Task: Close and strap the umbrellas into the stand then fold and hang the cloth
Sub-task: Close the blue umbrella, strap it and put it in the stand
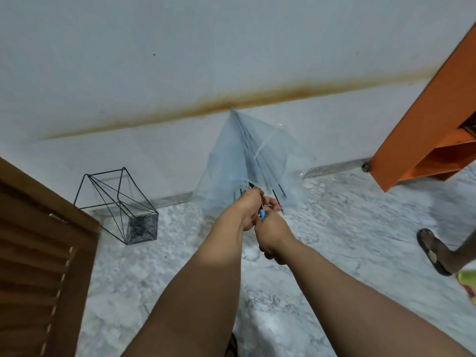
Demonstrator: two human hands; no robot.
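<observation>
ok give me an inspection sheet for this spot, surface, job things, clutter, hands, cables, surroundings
surface: grey-white marble floor, lit, bare stretches visible
job's things: clear blue umbrella, canopy partly collapsed, tip pointing at the wall; black wire stand on the floor to its left, tilted, no umbrella in it; cloth not identified
clutter: a green and red item at the right edge, too cropped to name
hands: left hand grips the shaft up by the ribs; right hand grips the blue handle below it
cables: nothing seen
surroundings: white wall with a brown stain band; orange shelf unit at right; brown louvred door at left; another person's sandalled foot at right
</observation>
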